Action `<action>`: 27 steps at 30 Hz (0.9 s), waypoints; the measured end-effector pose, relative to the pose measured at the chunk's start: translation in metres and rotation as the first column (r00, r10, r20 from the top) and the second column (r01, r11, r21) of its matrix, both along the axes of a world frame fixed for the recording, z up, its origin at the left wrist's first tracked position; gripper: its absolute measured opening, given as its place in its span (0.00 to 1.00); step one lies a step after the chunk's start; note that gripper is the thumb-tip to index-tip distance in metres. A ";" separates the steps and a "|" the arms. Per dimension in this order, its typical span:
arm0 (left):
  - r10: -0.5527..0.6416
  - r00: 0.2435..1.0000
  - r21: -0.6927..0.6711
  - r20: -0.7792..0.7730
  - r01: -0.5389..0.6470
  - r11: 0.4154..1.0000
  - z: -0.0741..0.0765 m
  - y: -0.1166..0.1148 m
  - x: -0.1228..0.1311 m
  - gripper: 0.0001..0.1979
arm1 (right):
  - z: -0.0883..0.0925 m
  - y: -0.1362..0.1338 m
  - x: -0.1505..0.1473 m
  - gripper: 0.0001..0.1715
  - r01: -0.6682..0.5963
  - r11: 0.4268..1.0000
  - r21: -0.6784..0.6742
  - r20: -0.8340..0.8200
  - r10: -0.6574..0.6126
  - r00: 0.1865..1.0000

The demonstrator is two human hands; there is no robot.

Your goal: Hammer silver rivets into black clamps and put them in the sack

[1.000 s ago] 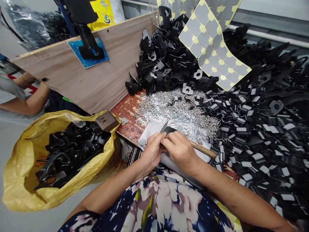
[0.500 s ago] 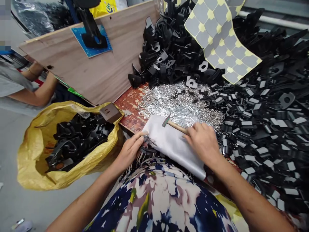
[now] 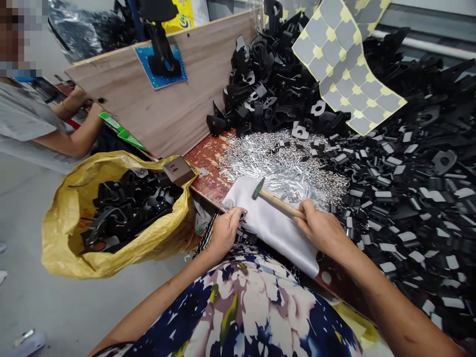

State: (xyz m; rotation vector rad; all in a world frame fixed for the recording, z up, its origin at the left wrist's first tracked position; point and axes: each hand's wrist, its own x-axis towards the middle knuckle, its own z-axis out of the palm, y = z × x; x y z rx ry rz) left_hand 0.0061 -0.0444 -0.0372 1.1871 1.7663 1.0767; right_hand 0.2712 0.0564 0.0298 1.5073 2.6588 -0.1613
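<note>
My right hand is closed around the wooden handle of a small hammer. The hammer's greenish metal head hovers over or rests on a silver-grey sheet at the table edge; which one I cannot tell. At the sheet's left side, fingers and thumb of my left hand pinch a small dark part, mostly hidden by the fingertips. Just behind the sheet lies a heap of shiny metal pins. A round mark shows on the sheet near my left hand.
Small black clip pieces with pale faces spread over the right side. Larger black plastic parts are heaped behind, under a grey-and-yellow patterned sheet. A wooden board stands at left. A yellow sack holds black parts. Another person's arm is beyond.
My left hand has moved right and closer to my body, along the sheet's near-left edge. My right hand has shifted slightly right and down, so more of the hammer handle shows. The view has turned leftward.
</note>
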 end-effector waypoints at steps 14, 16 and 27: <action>0.064 0.996 0.068 -0.063 -0.060 0.996 -0.005 0.001 0.002 0.25 | -0.008 -0.075 0.005 0.29 -0.184 0.948 0.259 -0.340 0.268 0.902; 0.057 0.997 0.065 -0.055 -0.053 0.996 -0.005 0.001 0.002 0.25 | -0.010 -0.076 0.008 0.31 -0.146 0.960 0.238 -0.416 0.236 0.878; 0.043 0.996 0.077 0.084 -0.049 0.996 0.015 -0.004 -0.009 0.21 | -0.006 -0.052 -0.018 0.26 -0.128 0.991 -0.044 -0.377 0.102 0.921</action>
